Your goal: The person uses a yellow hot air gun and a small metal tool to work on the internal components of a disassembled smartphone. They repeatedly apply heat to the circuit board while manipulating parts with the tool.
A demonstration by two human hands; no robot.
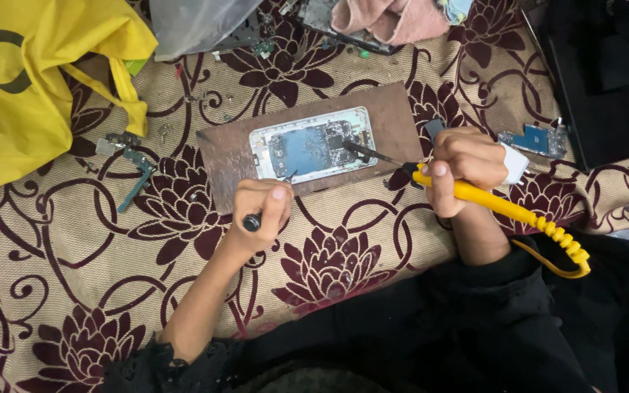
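Right hand [464, 164] clamps the yellow soldering iron [500, 207], tip on the opened phone [313, 145]. Left hand [260, 211] is closed around a dark-handled tool [252, 222] at the phone's near edge

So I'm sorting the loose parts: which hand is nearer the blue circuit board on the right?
Right hand: just left of the blue circuit board. Left hand sits far across, below the opened phone.

Opened white phone [313, 144] flat on brown board [373, 109], yellow-handled soldering iron [475, 194] tip touching it
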